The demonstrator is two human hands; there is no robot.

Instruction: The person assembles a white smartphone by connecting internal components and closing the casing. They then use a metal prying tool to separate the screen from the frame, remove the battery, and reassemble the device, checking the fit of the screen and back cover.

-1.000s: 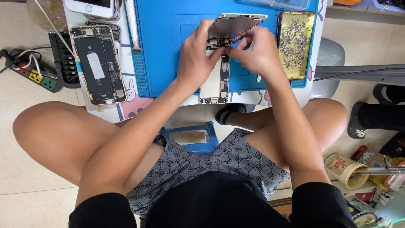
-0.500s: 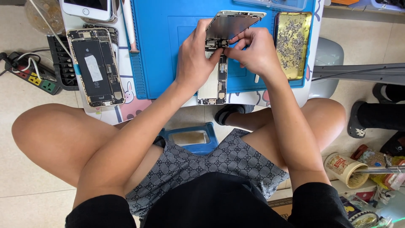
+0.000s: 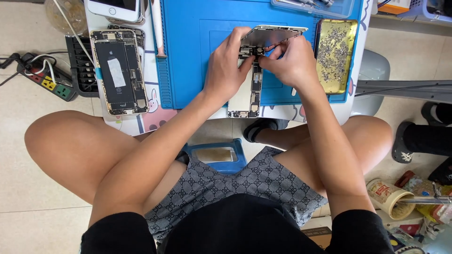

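You sit at a phone repair bench, blue work mat (image 3: 197,56), opened phone (image 3: 119,70), yellow screw tray (image 3: 335,54), power strip (image 3: 44,82).

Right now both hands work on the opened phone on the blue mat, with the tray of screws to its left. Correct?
Not quite. The head view shows the tray of screws to the right of the opened phone. Both hands, left and right, do work on it over the blue mat.

A single head-worn camera looks steeply down from above the seated person, facing forward over the lap toward the table (image 3: 358,61). It sits close: arms and knees fill the lower and middle frame, while the table's near edge crosses the upper third. The blue mat (image 3: 197,51) runs out past the top edge. Floor shows at both sides.
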